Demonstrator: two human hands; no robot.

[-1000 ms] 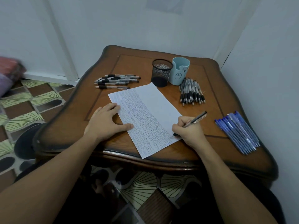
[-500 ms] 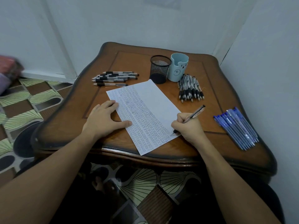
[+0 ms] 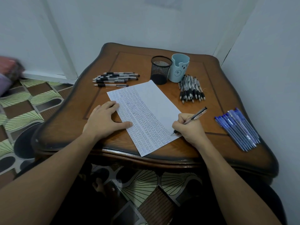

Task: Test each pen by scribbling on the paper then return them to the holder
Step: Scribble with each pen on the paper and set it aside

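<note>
The right hand [image 3: 189, 128] clamps its grip on the pen [image 3: 197, 115], tip on the paper [image 3: 151, 98], barrel pointing far-right; the left hand [image 3: 103, 120] lies flat, grip apart. The mesh holder [image 3: 159, 70] stands far-left of the pen, nearer the right hand.

A domestic room is indicated: an ornately carved wooden desk [image 3: 61, 132] is tucked into a corner of plain white walls [image 3: 129, 21] beyond the right hand [image 3: 190, 129], and leaf-patterned flooring [image 3: 37, 98] is seen left of the left hand [image 3: 103, 120].
</note>
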